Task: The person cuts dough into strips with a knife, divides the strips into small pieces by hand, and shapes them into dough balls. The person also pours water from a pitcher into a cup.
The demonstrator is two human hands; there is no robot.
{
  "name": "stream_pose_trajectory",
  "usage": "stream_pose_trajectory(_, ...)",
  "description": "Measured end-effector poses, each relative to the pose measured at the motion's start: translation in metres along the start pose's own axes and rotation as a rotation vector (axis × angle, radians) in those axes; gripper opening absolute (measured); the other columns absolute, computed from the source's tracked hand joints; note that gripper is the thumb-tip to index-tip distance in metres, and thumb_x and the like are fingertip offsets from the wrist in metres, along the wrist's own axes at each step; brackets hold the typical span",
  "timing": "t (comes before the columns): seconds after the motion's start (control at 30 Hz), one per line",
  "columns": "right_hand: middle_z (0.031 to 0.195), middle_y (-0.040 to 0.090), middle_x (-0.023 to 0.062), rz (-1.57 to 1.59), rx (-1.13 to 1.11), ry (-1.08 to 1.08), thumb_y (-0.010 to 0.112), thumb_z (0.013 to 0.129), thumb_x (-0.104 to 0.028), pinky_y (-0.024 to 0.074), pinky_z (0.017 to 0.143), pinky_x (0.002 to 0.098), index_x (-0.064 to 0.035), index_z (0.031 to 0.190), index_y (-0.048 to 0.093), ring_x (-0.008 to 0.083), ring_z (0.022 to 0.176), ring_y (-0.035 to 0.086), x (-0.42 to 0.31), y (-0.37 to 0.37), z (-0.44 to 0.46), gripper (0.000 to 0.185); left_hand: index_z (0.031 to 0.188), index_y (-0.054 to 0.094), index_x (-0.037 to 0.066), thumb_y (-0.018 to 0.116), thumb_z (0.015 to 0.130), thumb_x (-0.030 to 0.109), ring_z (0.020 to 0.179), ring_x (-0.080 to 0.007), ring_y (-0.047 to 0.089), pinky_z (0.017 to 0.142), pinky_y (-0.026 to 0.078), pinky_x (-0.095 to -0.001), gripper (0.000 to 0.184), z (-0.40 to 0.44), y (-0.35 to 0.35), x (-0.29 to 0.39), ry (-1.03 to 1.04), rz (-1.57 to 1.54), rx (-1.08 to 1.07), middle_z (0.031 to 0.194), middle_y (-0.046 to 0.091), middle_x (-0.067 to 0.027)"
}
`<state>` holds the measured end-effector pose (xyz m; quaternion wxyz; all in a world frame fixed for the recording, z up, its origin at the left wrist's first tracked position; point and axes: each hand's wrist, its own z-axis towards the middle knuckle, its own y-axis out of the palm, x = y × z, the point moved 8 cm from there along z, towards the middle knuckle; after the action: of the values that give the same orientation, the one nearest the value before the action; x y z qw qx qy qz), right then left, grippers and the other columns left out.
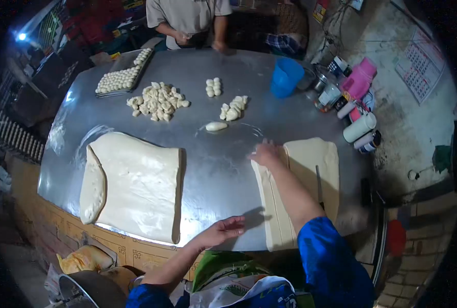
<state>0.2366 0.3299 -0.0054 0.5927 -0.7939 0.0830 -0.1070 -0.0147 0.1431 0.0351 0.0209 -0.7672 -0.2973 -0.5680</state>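
A slab of dough (310, 159) lies on the right of the metal table, with long cuts dividing strips along its left side. My right hand (266, 154) reaches across it and closes on the far end of the leftmost dough strip (270, 215). A knife (319, 182) with a long thin blade rests on the uncut part, beside my right forearm. My left hand (222, 232) hovers near the table's front edge, left of the strip's near end; its fingers are apart and it holds nothing. A larger folded dough sheet (136, 185) lies to the left.
Farther back are a pile of dough pieces (157, 101), smaller dough clusters (233, 108) and a tray of dough balls (121, 79). A blue pitcher (284, 78), a pink jug (359, 79) and jars line the right edge. Another person (190, 20) stands opposite.
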Motion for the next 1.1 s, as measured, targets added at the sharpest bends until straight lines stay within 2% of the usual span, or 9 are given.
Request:
stream_pose_trajectory(0.17,0.104,0.057,0.0114,0.399,0.186,-0.431,0.068,0.08,-0.017,0.0419,0.087,0.0421,-0.007,0.087,0.062,0.0307,0.095,0.053,-0.017,0.015,-0.075,0.014,0.141,0.045,0.0,0.068,0.091,0.017,0.113,-0.0218,0.059,0.098,0.046,-0.0315,0.057,0.009,0.007,0.005,-0.023,0.027,0.115,0.128,0.06,-0.0147)
stream_pose_trajectory(0.33,0.096,0.056,0.007,1.094,0.105,-0.532,0.08,0.073,-0.006,0.0435,0.072,0.0307,-0.002,0.085,0.056,0.02,0.079,0.051,0.001,-0.098,-0.247,0.027,0.134,0.049,-0.001,0.072,0.086,0.019,0.113,-0.0268,0.059,0.097,0.046,-0.0358,0.058,0.035,0.036,0.005,-0.006,0.392,0.211,0.13,0.058,-0.0174)
stream_pose_trajectory(0.5,0.095,0.058,0.0126,1.608,0.518,-0.673,0.079,0.076,-0.006,0.0448,0.073,0.0284,-0.01,0.075,0.042,0.0193,0.081,0.054,0.093,-0.2,-0.337,0.037,0.123,0.053,0.0,0.074,0.079,0.014,0.112,-0.0332,0.059,0.093,0.047,-0.0403,0.051,0.093,0.09,-0.03,0.262,0.72,0.208,0.126,0.058,-0.0186)
stream_pose_trajectory(0.6,0.097,0.057,0.0123,1.55,0.612,-0.636,0.078,0.076,-0.006,0.0441,0.074,0.0278,-0.0095,0.077,0.044,0.0189,0.082,0.053,0.123,-0.209,-0.345,0.034,0.119,0.053,0.002,0.074,0.077,0.011,0.104,-0.0336,0.062,0.088,0.049,-0.0407,0.048,0.101,0.116,-0.061,0.423,0.697,0.205,0.117,0.063,-0.0177)
stream_pose_trajectory(0.67,0.097,0.056,0.012,1.517,0.606,-0.561,0.077,0.076,-0.005,0.044,0.074,0.028,-0.0094,0.077,0.044,0.019,0.082,0.052,0.139,-0.197,-0.345,0.034,0.117,0.052,0.005,0.073,0.077,0.01,0.087,-0.033,0.066,0.078,0.051,-0.0395,0.046,0.079,0.121,-0.027,0.132,0.506,0.199,0.102,0.067,-0.0163)
stream_pose_trajectory(0.77,0.098,0.056,0.011,1.41,0.566,-0.341,0.076,0.076,-0.003,0.0437,0.075,0.0283,-0.0091,0.078,0.045,0.0191,0.082,0.052,0.153,-0.158,-0.332,0.032,0.117,0.052,0.006,0.073,0.076,0.009,0.074,-0.031,0.065,0.069,0.051,-0.0374,0.046,0.027,0.112,0.005,0.189,0.52,0.298,0.09,0.069,-0.0142)
stream_pose_trajectory(0.93,0.097,0.053,0.0094,1.309,0.546,-0.344,0.078,0.071,0.001,0.0424,0.078,0.0292,-0.0066,0.078,0.049,0.0204,0.086,0.05,0.127,-0.086,-0.315,0.031,0.112,0.058,0.008,0.071,0.072,0.003,0.064,-0.0288,0.064,0.059,0.048,-0.0377,0.042,-0.057,0.065,0.071,0.223,0.706,0.411,0.078,0.069,-0.0105)
stream_pose_trajectory(1.03,0.099,0.052,0.0095,1.259,0.486,-0.3,0.08,0.069,-0.001,0.0419,0.081,0.03,-0.0061,0.077,0.05,0.0215,0.089,0.05,0.079,-0.086,-0.312,0.031,0.116,0.062,0.009,0.074,0.072,0.01,0.08,-0.031,0.066,0.071,0.052,-0.0406,0.045,-0.088,0.021,0.107,0.114,0.931,0.46,0.097,0.07,-0.0125)
stream_pose_trajectory(1.1,0.098,0.05,0.0084,1.177,0.579,-0.367,0.081,0.069,-0.003,0.042,0.081,0.0311,-0.0062,0.077,0.051,0.0222,0.091,0.049,0.04,-0.104,-0.312,0.031,0.127,0.06,0.01,0.076,0.074,0.021,0.105,-0.035,0.062,0.089,0.05,-0.0434,0.056,-0.087,0.014,0.108,0.01,1.467,0.239,0.122,0.064,-0.0158)
